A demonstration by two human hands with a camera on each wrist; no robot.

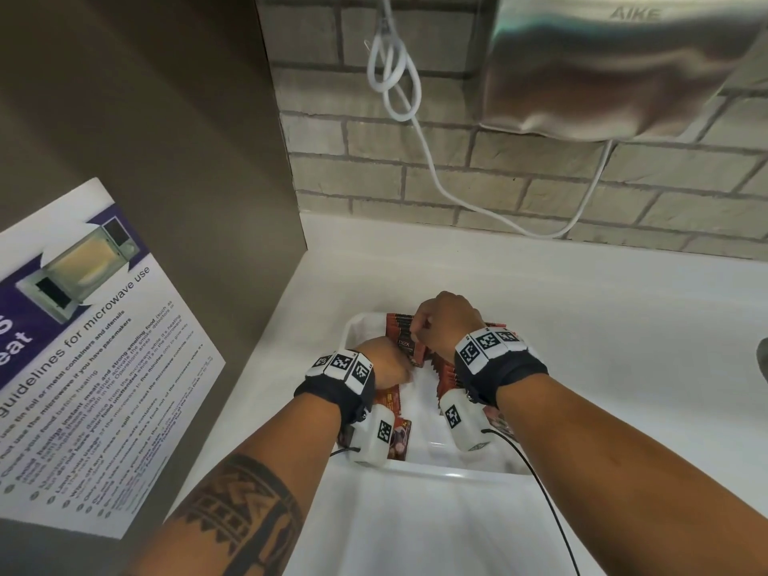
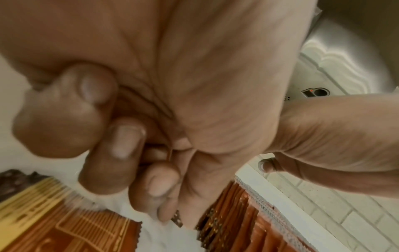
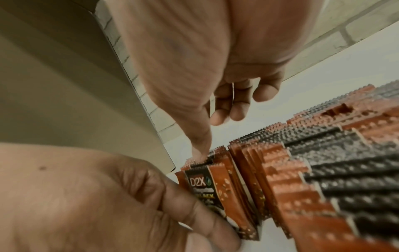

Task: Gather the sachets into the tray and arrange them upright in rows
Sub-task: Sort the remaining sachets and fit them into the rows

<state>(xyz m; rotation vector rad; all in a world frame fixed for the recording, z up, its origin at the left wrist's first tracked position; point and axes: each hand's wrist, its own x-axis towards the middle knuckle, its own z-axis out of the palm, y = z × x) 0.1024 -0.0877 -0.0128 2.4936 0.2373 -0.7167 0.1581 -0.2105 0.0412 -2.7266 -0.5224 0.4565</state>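
Orange-brown sachets (image 1: 395, 403) lie flat at the left of our white tray (image 1: 432, 471); they remain to be stood up. Our left hand (image 1: 384, 361), fingers curled, steadies the upright row (image 3: 280, 170), already long. Our right hand (image 1: 446, 320) pinches 1 sachet (image 3: 207, 185) at the row's end.

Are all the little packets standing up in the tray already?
No, some sachets lie flat in the tray by the left wrist, while others stand upright.
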